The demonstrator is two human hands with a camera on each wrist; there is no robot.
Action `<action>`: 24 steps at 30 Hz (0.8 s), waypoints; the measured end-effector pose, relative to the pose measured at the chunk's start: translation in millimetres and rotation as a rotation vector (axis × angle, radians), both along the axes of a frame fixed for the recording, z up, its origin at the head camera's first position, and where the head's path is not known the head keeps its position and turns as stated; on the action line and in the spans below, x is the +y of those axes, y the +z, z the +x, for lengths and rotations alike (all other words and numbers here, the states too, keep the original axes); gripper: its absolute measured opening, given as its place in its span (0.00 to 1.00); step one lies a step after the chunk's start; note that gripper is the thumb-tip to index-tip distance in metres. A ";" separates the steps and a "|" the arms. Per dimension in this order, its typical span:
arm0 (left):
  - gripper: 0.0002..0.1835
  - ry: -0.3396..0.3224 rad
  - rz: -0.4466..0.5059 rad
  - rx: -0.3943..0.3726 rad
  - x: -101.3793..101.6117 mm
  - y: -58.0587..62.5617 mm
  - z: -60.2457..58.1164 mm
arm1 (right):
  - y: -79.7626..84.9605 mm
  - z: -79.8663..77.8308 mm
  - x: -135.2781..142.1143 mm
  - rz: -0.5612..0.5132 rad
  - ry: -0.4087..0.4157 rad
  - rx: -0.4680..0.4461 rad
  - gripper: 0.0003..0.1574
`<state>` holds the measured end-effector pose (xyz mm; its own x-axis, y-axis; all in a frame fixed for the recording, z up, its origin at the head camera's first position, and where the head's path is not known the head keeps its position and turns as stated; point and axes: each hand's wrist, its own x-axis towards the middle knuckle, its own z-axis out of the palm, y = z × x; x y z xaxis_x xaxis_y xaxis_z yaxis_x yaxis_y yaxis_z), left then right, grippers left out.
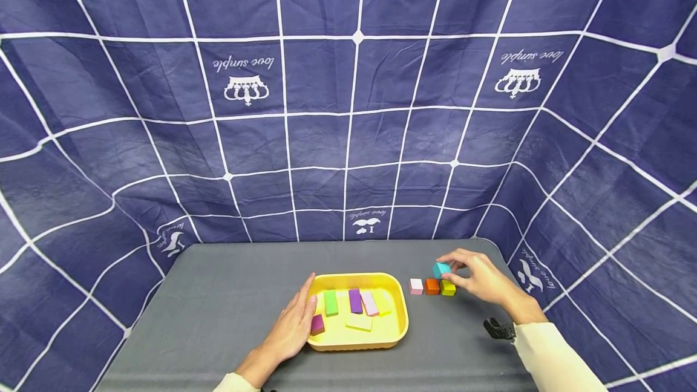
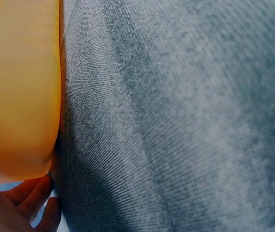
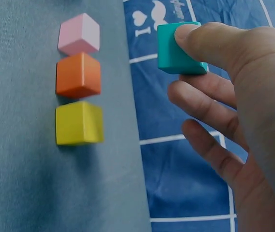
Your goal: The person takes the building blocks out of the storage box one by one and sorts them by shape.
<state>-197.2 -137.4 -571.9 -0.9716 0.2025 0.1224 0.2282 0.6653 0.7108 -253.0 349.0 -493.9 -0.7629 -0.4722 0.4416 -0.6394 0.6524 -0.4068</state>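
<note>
Pinching the smooth turquoise cube [image 1: 440, 270] in my right hand [image 1: 481, 274], two o'clock from the yellow plastic tray [image 1: 356, 346] my left hand [image 1: 290, 324] touches at nine with straight fingers, I need a light, level grip to avoid knocking the glossy orange cube [image 1: 432, 287].

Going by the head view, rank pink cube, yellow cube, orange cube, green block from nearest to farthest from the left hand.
1. Green block: inside yellow tray.
2. Pink cube: row's left end.
3. Orange cube: row's middle.
4. Yellow cube: row's right end.
</note>
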 end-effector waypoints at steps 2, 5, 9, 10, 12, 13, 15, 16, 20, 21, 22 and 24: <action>0.33 0.003 0.000 0.000 -0.3 0.1 0.2 | -3.1 -0.7 4.3 0.007 -0.011 0.001 0.21; 0.32 0.006 0.002 0.002 -0.5 0.4 0.6 | -8.1 -2.1 10.7 0.016 -0.025 0.015 0.21; 0.32 0.010 -0.002 0.001 -0.1 -0.2 0.2 | -13.7 -2.7 19.1 0.013 -0.046 0.016 0.22; 0.32 0.011 -0.004 0.000 -0.3 -0.4 0.3 | -15.0 -2.2 20.9 0.013 -0.056 0.013 0.22; 0.32 0.012 -0.002 0.000 -0.3 -0.6 0.6 | -17.1 -2.1 23.9 0.007 -0.070 0.005 0.22; 0.32 0.013 -0.002 0.001 -0.3 -0.6 0.7 | -18.1 -2.0 25.4 0.005 -0.077 -0.001 0.22; 0.32 0.014 -0.002 0.006 -0.1 -0.6 0.9 | -20.2 -2.1 28.1 0.006 -0.089 -0.006 0.22; 0.32 0.013 -0.001 0.009 -0.1 -0.6 0.8 | -21.3 -2.1 29.4 0.007 -0.093 -0.004 0.22; 0.32 0.012 -0.005 0.017 0.3 -0.4 1.0 | -26.2 -2.5 35.8 0.021 -0.105 -0.012 0.21; 0.32 0.012 -0.005 0.015 0.4 -0.1 1.2 | -27.3 -2.4 37.5 0.023 -0.110 -0.015 0.21; 0.32 0.011 -0.006 0.015 0.4 0.1 1.3 | -28.5 -2.5 39.3 0.026 -0.116 -0.017 0.20; 0.32 0.010 -0.005 0.013 0.4 1.0 1.6 | -30.6 -2.7 42.7 0.027 -0.129 -0.030 0.20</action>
